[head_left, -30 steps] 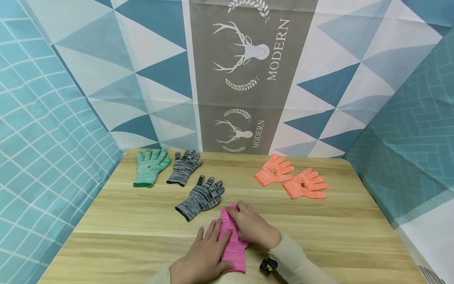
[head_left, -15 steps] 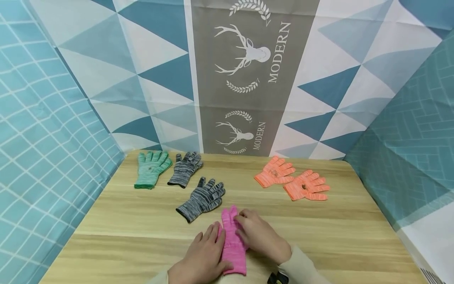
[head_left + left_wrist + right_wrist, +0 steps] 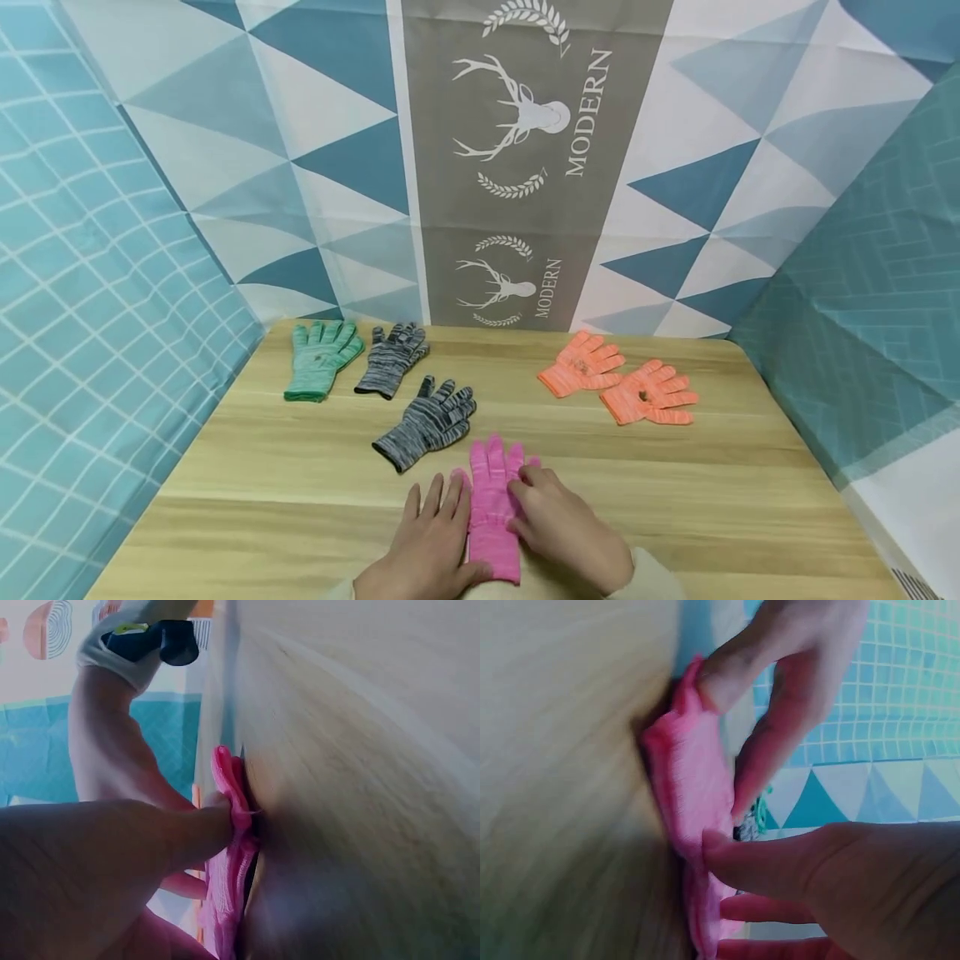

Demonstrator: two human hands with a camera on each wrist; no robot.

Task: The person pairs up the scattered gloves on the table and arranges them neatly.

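Note:
A pink knit glove (image 3: 493,508) lies on the table with its fingers pointing away from me and its cuff towards me. My left hand (image 3: 426,537) lies along its left edge, fingers straight, with the thumb pressing the cuff. On the other side, my right hand (image 3: 562,521) has bent fingers at the glove's right edge and pinches near its outer finger. That outer fingertip shows just past the right hand. In the right wrist view, the right thumb (image 3: 757,859) touches the edge of the pink cloth. The left thumb (image 3: 202,832) rests on the cuff in the left wrist view.
Beyond the pink glove lie two grey-and-black gloves (image 3: 427,423), and a green glove (image 3: 318,358) at the far left. Two orange gloves (image 3: 648,393) lie towards the back right. Patterned cloth (image 3: 502,167) walls the wooden table (image 3: 247,517) at the back and sides.
The pink glove's fingers have been spread out, with more of them showing now. My right hand has moved right and slightly nearer me; the left hand has stayed almost in place.

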